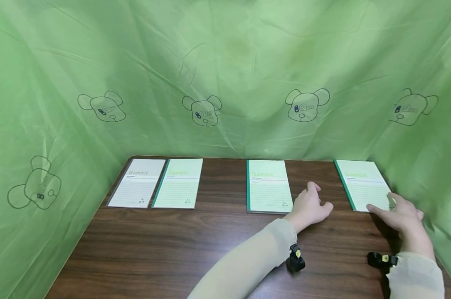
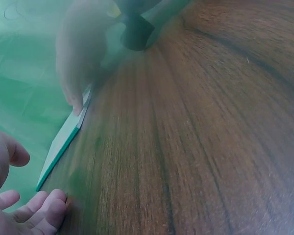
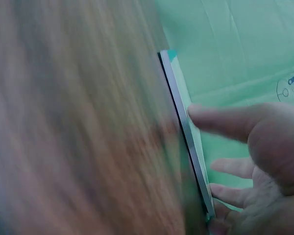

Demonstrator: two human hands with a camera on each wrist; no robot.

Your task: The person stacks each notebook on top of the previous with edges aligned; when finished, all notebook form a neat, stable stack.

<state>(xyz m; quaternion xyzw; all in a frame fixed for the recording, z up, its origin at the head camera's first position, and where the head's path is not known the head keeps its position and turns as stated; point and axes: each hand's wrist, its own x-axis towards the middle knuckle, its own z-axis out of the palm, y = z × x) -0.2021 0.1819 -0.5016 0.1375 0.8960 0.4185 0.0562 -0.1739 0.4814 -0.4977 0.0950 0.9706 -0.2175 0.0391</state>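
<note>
A green-spined notebook [image 1: 363, 182] with a pale lined cover lies at the table's far right. My right hand [image 1: 401, 214] is at its near right corner, thumb on the cover by the front edge and fingers along the right side. In the right wrist view, the thumb tip of the right hand [image 3: 279, 147] meets the notebook's cover [image 3: 190, 110], and the fingers are spread. My left hand [image 1: 310, 207] is over the table, just right of another green-spined notebook [image 1: 270, 187], holding nothing. Its fingers are loosely bent in the left wrist view [image 2: 27, 210].
Farther left lie a grey-spined notebook [image 1: 137, 182] and a green-spined notebook [image 1: 178, 182], side by side along the back edge. The brown wooden table [image 1: 154, 249] is bordered by a green curtain [image 1: 240, 62] with bear-head outlines, close beside the right hand.
</note>
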